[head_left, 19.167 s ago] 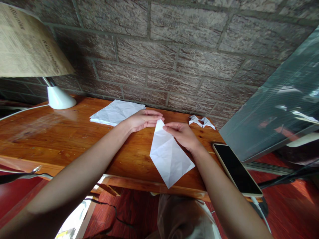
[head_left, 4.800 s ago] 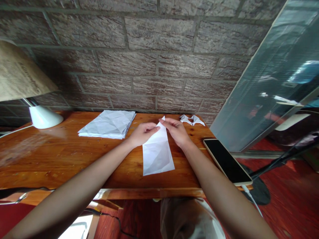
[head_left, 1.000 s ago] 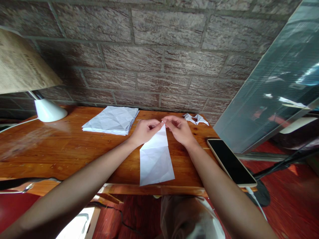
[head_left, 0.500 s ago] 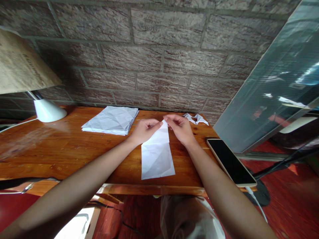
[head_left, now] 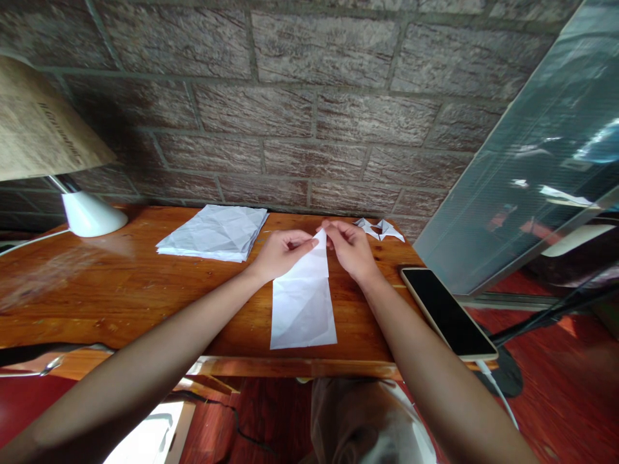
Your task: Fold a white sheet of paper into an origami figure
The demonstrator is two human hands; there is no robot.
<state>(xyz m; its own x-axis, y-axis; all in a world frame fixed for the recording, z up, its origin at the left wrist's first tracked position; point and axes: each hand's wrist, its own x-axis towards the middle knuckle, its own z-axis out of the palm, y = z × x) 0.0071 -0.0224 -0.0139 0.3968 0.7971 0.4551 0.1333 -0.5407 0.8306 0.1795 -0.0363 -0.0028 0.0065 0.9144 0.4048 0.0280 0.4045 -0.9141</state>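
Observation:
A white sheet of paper, creased across its middle, stretches over the wooden table toward the front edge. Its far end comes to a narrow top between my two hands. My left hand pinches the upper left edge, thumb lying on top of the paper. At the far tip, my right hand has its fingers closed on the upper right side; the fingertips are partly hidden. Just behind my right hand lie small folded paper pieces. A stack of creased white paper rests to the left of my hands.
A lamp with a white base stands at the left. Near the table's right edge lies a phone with a white cable plugged in. A brick wall rises behind the table, and a translucent panel leans at right.
The near end of the sheet has swung slightly left. My right fingers have shifted a little at the tip, showing more of the paper's point. My left hand keeps its pinch.

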